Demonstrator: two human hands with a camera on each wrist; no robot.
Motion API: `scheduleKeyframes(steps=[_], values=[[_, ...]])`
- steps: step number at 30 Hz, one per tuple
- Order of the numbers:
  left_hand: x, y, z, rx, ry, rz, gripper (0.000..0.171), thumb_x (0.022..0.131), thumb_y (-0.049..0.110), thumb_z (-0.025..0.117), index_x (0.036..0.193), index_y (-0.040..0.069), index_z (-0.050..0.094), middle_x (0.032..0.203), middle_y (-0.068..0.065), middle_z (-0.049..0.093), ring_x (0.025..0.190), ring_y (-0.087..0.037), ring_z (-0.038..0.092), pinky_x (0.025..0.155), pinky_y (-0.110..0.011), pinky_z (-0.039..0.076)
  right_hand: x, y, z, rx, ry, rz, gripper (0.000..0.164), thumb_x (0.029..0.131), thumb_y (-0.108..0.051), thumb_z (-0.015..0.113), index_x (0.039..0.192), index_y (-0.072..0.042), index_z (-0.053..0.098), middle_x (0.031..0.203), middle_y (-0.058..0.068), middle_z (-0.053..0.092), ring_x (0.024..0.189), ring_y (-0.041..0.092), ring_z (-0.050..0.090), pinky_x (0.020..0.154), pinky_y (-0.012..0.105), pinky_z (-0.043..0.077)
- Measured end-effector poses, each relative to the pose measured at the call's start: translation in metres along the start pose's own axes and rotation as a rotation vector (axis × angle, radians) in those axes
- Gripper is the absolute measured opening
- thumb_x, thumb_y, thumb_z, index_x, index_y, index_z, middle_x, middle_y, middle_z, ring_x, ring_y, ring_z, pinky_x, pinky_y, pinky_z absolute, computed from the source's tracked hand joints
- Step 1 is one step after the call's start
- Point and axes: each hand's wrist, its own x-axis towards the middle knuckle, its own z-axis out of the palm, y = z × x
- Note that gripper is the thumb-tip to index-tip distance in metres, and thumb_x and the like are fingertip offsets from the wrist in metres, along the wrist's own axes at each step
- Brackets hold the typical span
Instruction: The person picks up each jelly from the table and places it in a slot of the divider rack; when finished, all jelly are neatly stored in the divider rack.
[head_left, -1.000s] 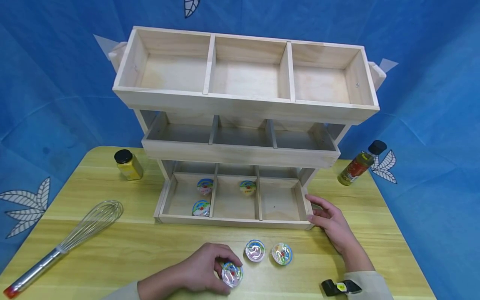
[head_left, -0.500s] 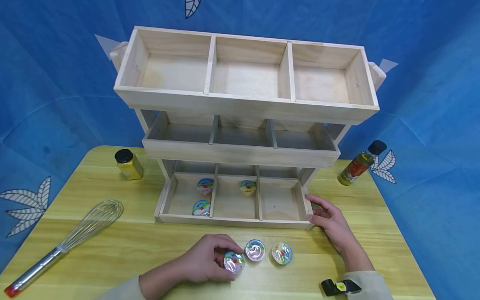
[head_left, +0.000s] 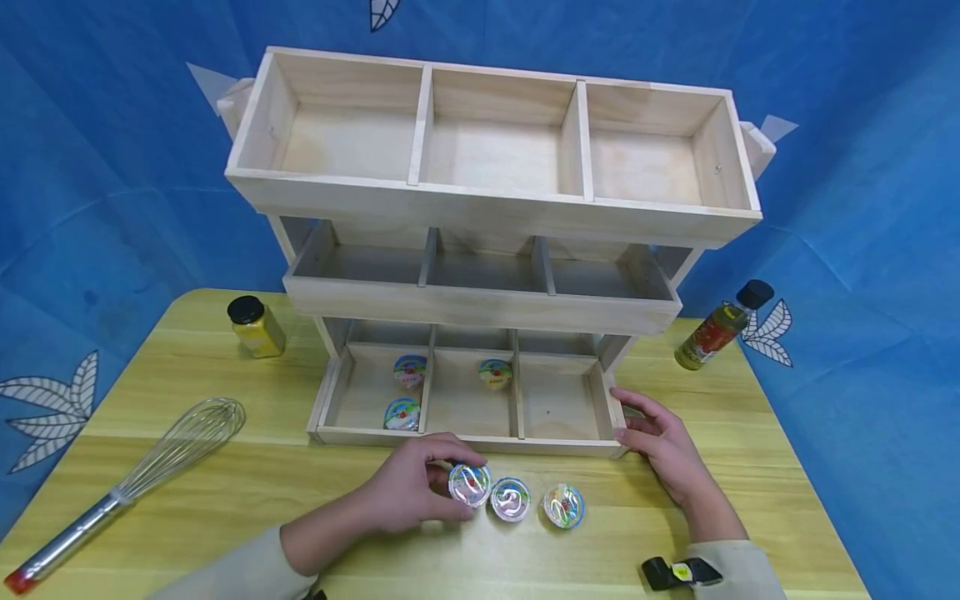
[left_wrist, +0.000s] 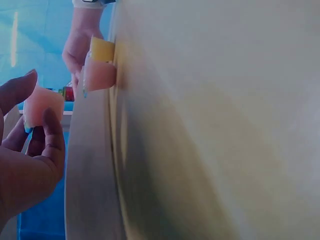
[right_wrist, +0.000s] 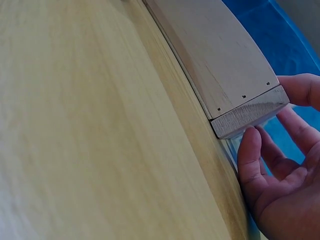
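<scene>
My left hand point(head_left: 408, 487) pinches a small jelly cup point(head_left: 470, 485) with a printed lid between thumb and fingers. In the left wrist view this jelly cup point(left_wrist: 44, 107) is pink and is held above the table. Just right of it a pink jelly cup point(head_left: 510, 500) stands on the table, and a yellow jelly cup point(head_left: 563, 507) farther right. My right hand point(head_left: 667, 450) touches the right end of the wooden rack's bottom tray point(head_left: 465, 446), thumb and index finger spread along it. Two jelly cups point(head_left: 402, 414) lie in the tray's left compartment, one point(head_left: 496, 374) in the middle.
The rack's middle tray point(head_left: 480, 307) and top tray point(head_left: 495, 204) overhang the bottom one. A whisk point(head_left: 180, 446) and a yellow jar point(head_left: 257, 327) with a black lid are at left. A dark-capped bottle point(head_left: 712, 333) stands at right, before a blue cloth point(head_left: 862, 208).
My left hand has moved forward, toward the rack, with the jelly cup in its fingers. My right hand stays at the tray's right end.
</scene>
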Motion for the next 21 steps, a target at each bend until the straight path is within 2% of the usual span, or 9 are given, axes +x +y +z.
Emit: scheduleKeyframes(steps=[6, 8, 13, 15, 19, 21], values=[[0.012, 0.008, -0.004, 0.009, 0.068, 0.041, 0.051, 0.070, -0.009, 0.086, 0.117, -0.003, 0.069, 0.117, -0.013, 0.063, 0.099, -0.026, 0.065, 0.084, -0.035, 0.058, 0.001, -0.001, 0.000, -0.006, 0.002, -0.007, 0.056, 0.092, 0.001, 0.066, 0.144, 0.005, 0.045, 0.148, 0.020, 0.038, 0.109, 0.020, 0.058, 0.087, 0.024, 0.052], [0.017, 0.011, -0.004, 0.013, 0.097, 0.034, 0.050, 0.070, -0.010, 0.085, 0.117, -0.002, 0.069, 0.119, -0.013, 0.063, 0.100, -0.025, 0.064, 0.084, -0.034, 0.057, 0.001, -0.001, 0.000, -0.008, 0.004, -0.006, 0.056, 0.092, 0.001, 0.065, 0.144, 0.005, 0.045, 0.148, 0.020, 0.038, 0.109, 0.020, 0.058, 0.087, 0.023, 0.052], [0.033, 0.016, -0.003, 0.033, 0.171, 0.007, 0.049, 0.071, -0.011, 0.083, 0.117, 0.000, 0.070, 0.119, -0.011, 0.063, 0.092, -0.024, 0.065, 0.075, -0.031, 0.059, 0.000, -0.001, 0.000, -0.013, 0.006, -0.002, 0.055, 0.092, 0.001, 0.065, 0.144, 0.005, 0.045, 0.148, 0.020, 0.038, 0.109, 0.020, 0.058, 0.087, 0.023, 0.053], [0.041, 0.017, -0.003, 0.033, 0.196, 0.003, 0.050, 0.071, -0.010, 0.084, 0.118, 0.001, 0.070, 0.117, -0.010, 0.063, 0.082, -0.023, 0.064, 0.066, -0.028, 0.058, 0.000, -0.001, 0.000, -0.013, 0.006, -0.001, 0.056, 0.092, 0.001, 0.065, 0.144, 0.005, 0.045, 0.148, 0.020, 0.038, 0.108, 0.020, 0.058, 0.086, 0.023, 0.053], [0.059, 0.014, -0.005, 0.015, 0.233, 0.015, 0.050, 0.071, -0.011, 0.084, 0.117, -0.002, 0.070, 0.114, -0.013, 0.065, 0.073, -0.023, 0.066, 0.058, -0.025, 0.056, 0.000, -0.001, 0.000, -0.017, 0.007, -0.001, 0.056, 0.092, 0.001, 0.065, 0.144, 0.005, 0.045, 0.148, 0.020, 0.038, 0.108, 0.019, 0.058, 0.086, 0.023, 0.053], [0.067, 0.010, -0.006, 0.020, 0.251, 0.000, 0.049, 0.070, -0.011, 0.085, 0.116, -0.001, 0.070, 0.112, -0.014, 0.065, 0.071, -0.023, 0.068, 0.057, -0.027, 0.057, 0.000, 0.000, 0.000, -0.017, 0.007, -0.003, 0.055, 0.092, 0.001, 0.065, 0.144, 0.005, 0.045, 0.148, 0.020, 0.039, 0.108, 0.018, 0.058, 0.086, 0.023, 0.053]])
